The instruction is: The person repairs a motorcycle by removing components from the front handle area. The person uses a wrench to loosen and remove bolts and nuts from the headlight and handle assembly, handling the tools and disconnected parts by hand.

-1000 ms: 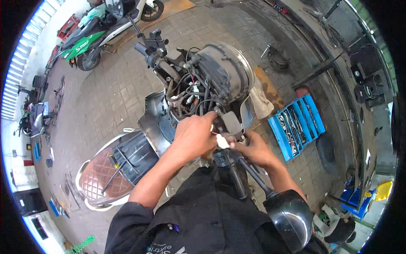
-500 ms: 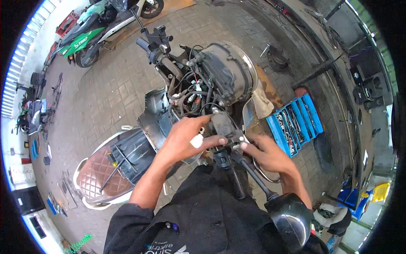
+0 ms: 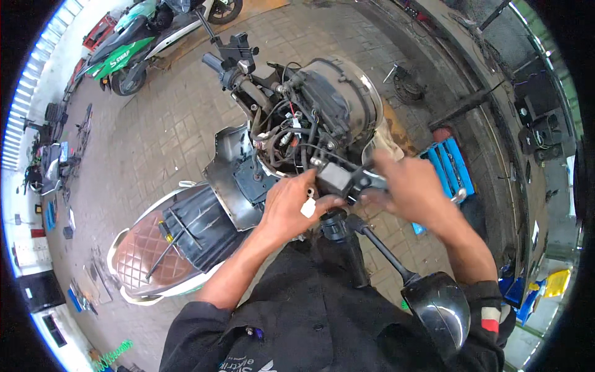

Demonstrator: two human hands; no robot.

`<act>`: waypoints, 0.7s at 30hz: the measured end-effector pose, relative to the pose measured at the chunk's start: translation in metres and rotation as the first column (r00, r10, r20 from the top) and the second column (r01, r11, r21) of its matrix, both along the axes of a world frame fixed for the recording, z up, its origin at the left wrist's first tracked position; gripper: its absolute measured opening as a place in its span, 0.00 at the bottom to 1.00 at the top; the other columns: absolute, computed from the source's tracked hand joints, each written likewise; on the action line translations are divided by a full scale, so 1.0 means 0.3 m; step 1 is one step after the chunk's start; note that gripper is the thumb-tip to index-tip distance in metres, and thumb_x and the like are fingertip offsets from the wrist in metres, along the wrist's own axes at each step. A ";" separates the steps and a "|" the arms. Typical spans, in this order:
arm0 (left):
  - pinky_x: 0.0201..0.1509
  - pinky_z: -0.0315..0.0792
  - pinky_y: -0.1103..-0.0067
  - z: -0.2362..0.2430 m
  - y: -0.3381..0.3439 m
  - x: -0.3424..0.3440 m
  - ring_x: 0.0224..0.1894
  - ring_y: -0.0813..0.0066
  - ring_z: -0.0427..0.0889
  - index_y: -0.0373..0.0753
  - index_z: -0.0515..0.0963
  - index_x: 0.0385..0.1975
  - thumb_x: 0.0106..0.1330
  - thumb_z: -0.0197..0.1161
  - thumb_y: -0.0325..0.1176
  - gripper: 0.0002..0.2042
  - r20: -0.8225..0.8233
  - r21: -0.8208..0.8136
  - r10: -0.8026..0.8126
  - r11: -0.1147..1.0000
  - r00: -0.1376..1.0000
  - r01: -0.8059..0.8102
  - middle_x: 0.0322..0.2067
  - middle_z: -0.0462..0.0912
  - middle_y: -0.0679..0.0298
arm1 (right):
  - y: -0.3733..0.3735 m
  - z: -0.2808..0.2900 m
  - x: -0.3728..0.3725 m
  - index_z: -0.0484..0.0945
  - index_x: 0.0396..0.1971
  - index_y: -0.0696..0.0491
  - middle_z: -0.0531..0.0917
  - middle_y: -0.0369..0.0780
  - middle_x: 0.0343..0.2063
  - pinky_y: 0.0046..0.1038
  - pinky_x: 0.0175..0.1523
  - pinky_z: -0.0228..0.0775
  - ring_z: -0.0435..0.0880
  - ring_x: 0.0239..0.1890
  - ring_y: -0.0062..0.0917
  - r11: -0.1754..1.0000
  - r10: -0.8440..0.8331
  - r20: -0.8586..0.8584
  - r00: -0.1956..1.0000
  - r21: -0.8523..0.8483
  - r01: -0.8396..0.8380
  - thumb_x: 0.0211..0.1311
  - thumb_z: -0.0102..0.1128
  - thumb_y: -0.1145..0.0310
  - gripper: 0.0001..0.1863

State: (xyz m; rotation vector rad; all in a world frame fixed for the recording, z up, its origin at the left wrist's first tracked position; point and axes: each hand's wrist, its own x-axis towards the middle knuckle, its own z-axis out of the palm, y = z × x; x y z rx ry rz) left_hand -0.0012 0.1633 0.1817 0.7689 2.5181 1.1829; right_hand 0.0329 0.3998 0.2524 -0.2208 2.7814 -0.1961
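My left hand is closed around the near side of a dark, box-shaped brake master cylinder at the handlebar of a stripped scooter; a white patch shows by its thumb. On the other side, my right hand, partly blurred, grips the brake lever, whose rounded silver end sticks out beyond the hand. Just below lie the black handlebar grip and the stem of a black mirror. Exposed wires and hoses fill the open front of the scooter.
A blue toolbox with tools stands on the paved floor to the right, partly behind my right hand. The brown quilted seat is at the left. Farther back stands a green and white scooter; a coiled dark cable lies at the right.
The master cylinder and lever have turned, so the lever points to the right instead of along the grip. My right hand has moved up and right; the left has shifted slightly right.
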 end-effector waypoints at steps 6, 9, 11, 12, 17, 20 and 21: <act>0.33 0.74 0.64 -0.041 -0.005 0.035 0.30 0.49 0.84 0.32 0.77 0.53 0.56 0.74 0.50 0.31 -0.080 -0.014 0.051 0.999 0.995 -0.052 0.25 0.82 0.51 | -0.046 -0.167 0.158 0.71 0.50 0.55 0.83 0.50 0.23 0.42 0.33 0.73 0.84 0.27 0.50 0.911 -0.278 -0.153 0.948 -0.354 0.210 0.57 0.74 0.56 0.28; 0.32 0.74 0.66 -0.109 -0.016 0.059 0.27 0.53 0.83 0.35 0.79 0.53 0.56 0.75 0.45 0.28 -0.162 0.019 0.110 0.994 0.981 -0.109 0.23 0.82 0.53 | -0.092 -0.168 0.163 0.70 0.52 0.58 0.85 0.51 0.26 0.40 0.33 0.72 0.85 0.27 0.47 0.810 -0.402 -0.043 0.915 -0.483 0.333 0.58 0.73 0.63 0.27; 0.31 0.74 0.67 -0.147 0.007 0.039 0.25 0.56 0.82 0.38 0.79 0.53 0.55 0.76 0.44 0.28 -0.288 0.189 0.297 0.950 0.911 -0.250 0.22 0.81 0.56 | -0.102 -0.171 0.163 0.68 0.54 0.53 0.86 0.51 0.30 0.49 0.38 0.73 0.85 0.35 0.53 0.664 -0.468 0.074 0.880 -0.628 0.406 0.60 0.70 0.60 0.27; 0.30 0.73 0.67 -0.147 0.016 0.023 0.24 0.58 0.82 0.40 0.79 0.55 0.53 0.77 0.44 0.30 -0.320 0.195 0.292 0.951 0.901 -0.239 0.22 0.80 0.59 | -0.101 -0.164 0.166 0.69 0.55 0.52 0.86 0.52 0.32 0.49 0.40 0.73 0.84 0.37 0.54 0.658 -0.474 0.106 0.874 -0.617 0.432 0.61 0.70 0.59 0.27; 0.28 0.70 0.67 -0.091 -0.021 0.001 0.23 0.59 0.80 0.43 0.76 0.59 0.46 0.80 0.48 0.38 -0.174 0.124 0.125 0.987 0.977 -0.104 0.22 0.79 0.61 | -0.082 -0.173 0.168 0.69 0.55 0.57 0.86 0.54 0.31 0.44 0.38 0.75 0.87 0.35 0.51 0.775 -0.416 -0.046 0.908 -0.541 0.327 0.59 0.72 0.64 0.28; 0.26 0.68 0.68 -0.152 -0.016 -0.003 0.23 0.61 0.78 0.44 0.75 0.63 0.41 0.81 0.52 0.44 -0.359 0.068 0.072 0.996 0.931 -0.051 0.20 0.74 0.62 | -0.071 -0.175 0.165 0.69 0.55 0.54 0.85 0.54 0.29 0.46 0.36 0.74 0.86 0.33 0.53 0.823 -0.385 -0.102 0.917 -0.488 0.291 0.59 0.71 0.63 0.27; 0.26 0.68 0.68 -0.169 -0.018 -0.002 0.23 0.61 0.78 0.44 0.75 0.63 0.41 0.81 0.52 0.44 -0.363 0.073 0.070 0.996 0.929 -0.046 0.20 0.74 0.62 | -0.069 -0.198 0.170 0.69 0.55 0.53 0.85 0.52 0.28 0.47 0.35 0.74 0.86 0.31 0.52 0.838 -0.380 -0.119 0.917 -0.463 0.288 0.61 0.69 0.59 0.27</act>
